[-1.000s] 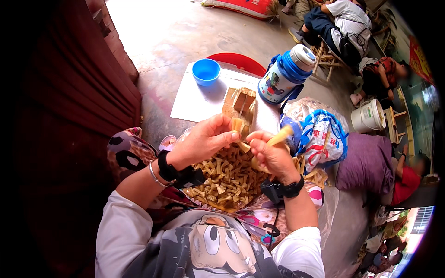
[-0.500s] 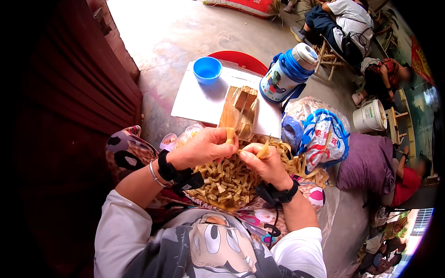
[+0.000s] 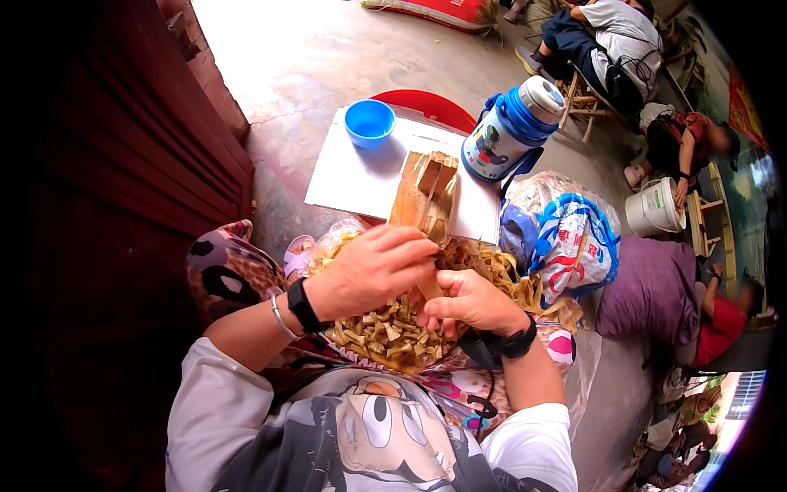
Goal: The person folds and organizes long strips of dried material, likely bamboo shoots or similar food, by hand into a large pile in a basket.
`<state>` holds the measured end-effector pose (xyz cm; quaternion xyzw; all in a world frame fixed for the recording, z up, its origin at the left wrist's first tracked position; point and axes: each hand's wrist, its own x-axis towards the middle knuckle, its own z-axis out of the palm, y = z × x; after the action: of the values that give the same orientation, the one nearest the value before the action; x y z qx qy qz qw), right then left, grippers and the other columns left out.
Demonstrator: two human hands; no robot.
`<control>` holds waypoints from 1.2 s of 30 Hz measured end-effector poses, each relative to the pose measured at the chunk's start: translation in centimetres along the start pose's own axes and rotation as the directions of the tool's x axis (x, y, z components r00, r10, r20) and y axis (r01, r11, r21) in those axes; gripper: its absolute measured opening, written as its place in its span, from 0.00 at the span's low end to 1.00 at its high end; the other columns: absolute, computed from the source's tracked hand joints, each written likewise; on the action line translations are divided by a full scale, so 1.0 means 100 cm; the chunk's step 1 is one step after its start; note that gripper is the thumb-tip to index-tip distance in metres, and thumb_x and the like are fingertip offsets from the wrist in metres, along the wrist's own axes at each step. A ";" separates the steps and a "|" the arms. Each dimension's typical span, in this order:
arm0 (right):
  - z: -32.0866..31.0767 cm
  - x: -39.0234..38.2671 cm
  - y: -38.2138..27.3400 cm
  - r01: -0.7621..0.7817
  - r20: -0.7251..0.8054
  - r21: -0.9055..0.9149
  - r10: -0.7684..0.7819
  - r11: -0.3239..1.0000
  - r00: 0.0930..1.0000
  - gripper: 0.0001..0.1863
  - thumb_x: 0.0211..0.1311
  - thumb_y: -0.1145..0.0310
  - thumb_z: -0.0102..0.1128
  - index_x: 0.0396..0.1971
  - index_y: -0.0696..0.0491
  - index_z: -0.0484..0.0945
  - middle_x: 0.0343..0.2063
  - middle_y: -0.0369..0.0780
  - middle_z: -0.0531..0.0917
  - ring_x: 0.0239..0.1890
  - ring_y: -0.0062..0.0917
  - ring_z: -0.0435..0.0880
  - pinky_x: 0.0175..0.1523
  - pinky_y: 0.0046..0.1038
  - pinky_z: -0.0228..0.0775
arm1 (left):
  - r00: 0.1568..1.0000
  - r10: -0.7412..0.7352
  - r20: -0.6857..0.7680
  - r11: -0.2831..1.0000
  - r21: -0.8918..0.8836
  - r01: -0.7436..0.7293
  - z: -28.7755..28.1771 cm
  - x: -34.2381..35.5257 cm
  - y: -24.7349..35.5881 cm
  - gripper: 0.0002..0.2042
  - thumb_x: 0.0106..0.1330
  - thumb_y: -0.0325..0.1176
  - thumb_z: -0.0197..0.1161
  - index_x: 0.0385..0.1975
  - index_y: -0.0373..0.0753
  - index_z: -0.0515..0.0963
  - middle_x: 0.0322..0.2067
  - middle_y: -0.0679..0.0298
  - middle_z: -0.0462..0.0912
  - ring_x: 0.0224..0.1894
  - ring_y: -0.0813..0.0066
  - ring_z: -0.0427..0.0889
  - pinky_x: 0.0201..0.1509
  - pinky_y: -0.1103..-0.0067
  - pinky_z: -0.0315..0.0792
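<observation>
My left hand (image 3: 373,271) is curled palm-down over a tan strip (image 3: 428,287), its fingertips meeting my right hand (image 3: 467,305), whose fingers are bent around the lower part of that strip; much of it is hidden. Beneath both hands lies a heap of small tan knotted pieces (image 3: 393,336) on patterned cloth over my lap. Just beyond them a weathered wooden block (image 3: 422,193) rests on a white board (image 3: 344,176), with more loose strips (image 3: 512,275) to the right.
Blue bowl (image 3: 369,125) and flask (image 3: 500,135) sit on the board, over a red round object (image 3: 426,102). Bags (image 3: 566,238), purple cushion (image 3: 643,287) and white bucket (image 3: 654,207) are right. Several co-workers (image 3: 615,49) sit further right; a dark red door (image 3: 164,164) is left.
My left hand has turned over and its fingers now cover the strip. My right hand has shifted slightly lower. A co-worker's hand at the right has reached down to the bucket.
</observation>
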<state>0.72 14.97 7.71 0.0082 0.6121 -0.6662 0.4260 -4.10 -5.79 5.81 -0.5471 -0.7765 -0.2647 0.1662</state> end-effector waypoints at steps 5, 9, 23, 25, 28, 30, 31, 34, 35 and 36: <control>-0.030 -0.014 -0.002 0.103 -0.085 0.054 -0.098 0.993 0.992 0.09 0.60 0.68 0.57 0.38 0.57 0.77 0.26 0.37 0.82 0.23 0.12 0.77 0.20 0.11 0.64 | 0.947 -0.266 -0.180 0.955 0.084 0.284 -0.016 -0.004 -0.025 0.10 0.50 0.24 0.63 0.34 0.38 0.77 0.31 0.63 0.80 0.33 0.66 0.79 0.35 0.75 0.75; -0.022 -0.008 0.006 0.400 -0.133 0.427 -0.382 0.811 0.915 0.21 0.57 0.79 0.53 0.53 0.58 0.69 0.44 0.43 0.78 0.30 0.19 0.79 0.22 0.13 0.70 | 0.796 -0.449 0.406 0.800 -0.215 0.561 0.008 -0.014 -0.012 0.08 0.60 0.35 0.61 0.35 0.39 0.77 0.24 0.61 0.79 0.25 0.65 0.80 0.30 0.74 0.74; -0.005 0.017 0.027 0.325 -0.246 0.277 -0.260 0.905 0.934 0.13 0.68 0.64 0.50 0.47 0.54 0.73 0.26 0.35 0.80 0.20 0.11 0.75 0.18 0.11 0.68 | 0.836 -0.421 0.351 0.478 -0.698 0.534 0.019 -0.003 0.001 0.12 0.61 0.26 0.57 0.44 0.34 0.71 0.37 0.61 0.78 0.37 0.76 0.78 0.36 0.83 0.71; -0.010 0.019 0.027 0.319 -0.328 0.396 -0.192 0.861 0.925 0.14 0.67 0.63 0.52 0.46 0.55 0.73 0.25 0.35 0.79 0.18 0.11 0.75 0.16 0.10 0.67 | 0.925 -0.361 0.121 0.785 -0.496 0.371 0.016 0.001 0.001 0.11 0.57 0.25 0.59 0.40 0.35 0.71 0.40 0.57 0.77 0.39 0.67 0.79 0.39 0.79 0.72; -0.016 0.018 0.026 0.142 -0.087 0.503 -0.114 0.852 0.990 0.15 0.66 0.63 0.54 0.47 0.55 0.70 0.24 0.35 0.79 0.17 0.13 0.75 0.15 0.10 0.66 | 0.975 -0.222 -0.001 0.863 -0.465 0.197 0.010 0.005 0.007 0.12 0.52 0.24 0.60 0.36 0.35 0.69 0.41 0.55 0.76 0.38 0.58 0.78 0.41 0.73 0.72; -0.016 0.017 0.026 0.141 -0.085 0.446 -0.115 0.884 0.990 0.19 0.61 0.66 0.59 0.48 0.56 0.65 0.26 0.36 0.79 0.19 0.13 0.76 0.18 0.12 0.68 | 0.983 -0.182 0.017 0.798 -0.581 0.158 0.016 0.004 0.007 0.12 0.50 0.23 0.61 0.34 0.36 0.68 0.41 0.56 0.76 0.37 0.55 0.77 0.42 0.70 0.72; -0.012 0.016 0.022 0.185 -0.151 0.350 -0.140 0.918 0.979 0.20 0.60 0.67 0.60 0.48 0.56 0.64 0.26 0.36 0.78 0.20 0.13 0.76 0.19 0.13 0.68 | 0.979 -0.188 0.078 0.790 -0.580 0.198 0.019 0.000 0.002 0.12 0.50 0.22 0.59 0.34 0.36 0.67 0.37 0.55 0.75 0.36 0.54 0.77 0.38 0.69 0.72; -0.003 0.016 0.024 0.280 -0.297 -0.026 -0.275 0.960 0.915 0.17 0.57 0.71 0.60 0.46 0.58 0.69 0.32 0.35 0.76 0.27 0.13 0.76 0.26 0.15 0.71 | 0.925 -0.343 0.167 0.807 -0.451 0.380 0.023 -0.005 0.003 0.12 0.51 0.22 0.58 0.35 0.35 0.67 0.34 0.53 0.75 0.34 0.53 0.76 0.35 0.69 0.71; 0.000 0.016 0.024 0.295 -0.325 -0.174 -0.337 0.940 0.884 0.15 0.57 0.72 0.59 0.44 0.58 0.71 0.33 0.35 0.76 0.28 0.13 0.76 0.27 0.16 0.71 | 0.925 -0.362 0.116 0.807 -0.457 0.373 0.026 -0.006 0.005 0.11 0.52 0.23 0.58 0.35 0.35 0.67 0.29 0.53 0.73 0.30 0.52 0.75 0.32 0.68 0.70; 0.003 0.016 0.024 0.297 -0.345 -0.318 -0.401 0.901 0.848 0.13 0.57 0.73 0.58 0.43 0.58 0.73 0.35 0.35 0.75 0.29 0.13 0.76 0.28 0.16 0.72 | 0.912 -0.389 0.130 0.787 -0.468 0.402 0.026 -0.006 0.007 0.11 0.53 0.24 0.59 0.34 0.35 0.67 0.28 0.54 0.73 0.30 0.52 0.75 0.32 0.67 0.70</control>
<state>1.24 14.03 4.99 -0.0215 0.7572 -0.6331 0.1592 -3.14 -4.49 3.55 -0.3999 -0.7843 -0.4721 -0.0456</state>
